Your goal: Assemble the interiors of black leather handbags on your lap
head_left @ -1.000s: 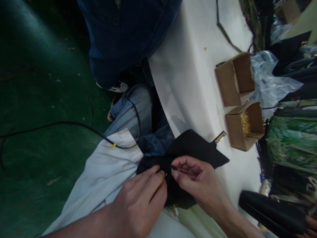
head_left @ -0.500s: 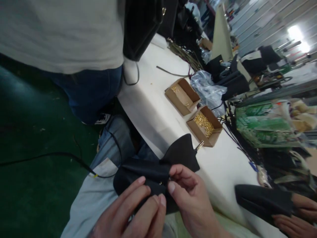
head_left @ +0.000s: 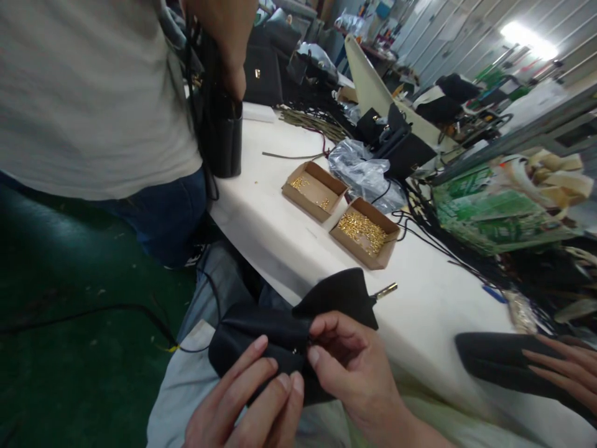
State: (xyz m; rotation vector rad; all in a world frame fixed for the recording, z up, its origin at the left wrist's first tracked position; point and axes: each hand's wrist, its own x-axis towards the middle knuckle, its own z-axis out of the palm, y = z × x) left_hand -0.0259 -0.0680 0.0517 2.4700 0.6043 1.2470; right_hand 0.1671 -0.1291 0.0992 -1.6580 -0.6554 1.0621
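A small black leather bag (head_left: 252, 330) rests across my lap, with a tiny shiny metal fitting (head_left: 295, 351) on its side. My left hand (head_left: 252, 398) grips the bag from below, fingers bent over its near side. At the bag's right end, my right hand (head_left: 354, 367) pinches the edge between thumb and forefinger, close to the fitting; anything small between those fingertips is hidden. Behind my right hand a black flap (head_left: 338, 295) spreads onto the table edge, and a gold metal piece (head_left: 386, 290) sticks out from its corner.
On the white table (head_left: 261, 211) stand two cardboard boxes (head_left: 308, 202) holding small gold hardware. Beyond lie a clear plastic bag (head_left: 359, 165) and black cords. A standing person (head_left: 93, 106) handles a black bag (head_left: 226, 137) at left. Another person's hands (head_left: 564, 367) hold black leather at right.
The view has shifted, with the table and boxes now further left. The standing person's black bag is lower, upright on the table. My hands keep their grip on the bag, nearly unchanged.
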